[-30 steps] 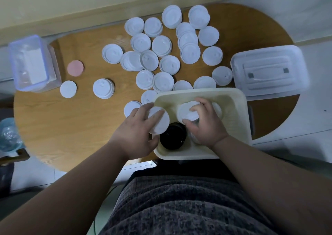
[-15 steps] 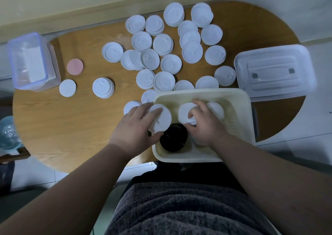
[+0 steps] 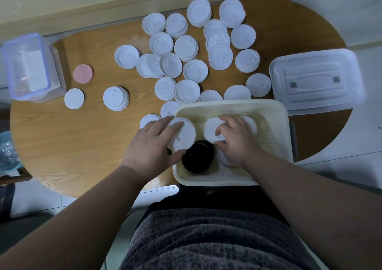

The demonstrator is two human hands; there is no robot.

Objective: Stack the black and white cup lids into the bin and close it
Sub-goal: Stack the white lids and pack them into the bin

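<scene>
A cream bin (image 3: 279, 123) sits at the table's near edge. Inside it stands a stack of black lids (image 3: 198, 158) and white lid stacks. My left hand (image 3: 153, 145) grips a white lid (image 3: 183, 134) over the bin's left rim, fingers on top and thumb beneath. My right hand (image 3: 235, 139) is inside the bin, fingers curled round a white lid stack (image 3: 211, 129); another white stack (image 3: 224, 159) lies partly hidden under its palm. Several loose white lids (image 3: 187, 47) cover the table beyond the bin. The bin's clear cover (image 3: 316, 81) lies to the right.
The round wooden table (image 3: 62, 137) holds a clear lidded box (image 3: 31, 67) at the far left, a pink disc (image 3: 82, 73), a flat white disc (image 3: 74, 98) and a small white lid stack (image 3: 116, 98). A wall runs behind the table. My lap is below the bin.
My left hand has carried its white lid a little further right over the bin's rim. My right hand has settled lower onto the white stack inside the bin.
</scene>
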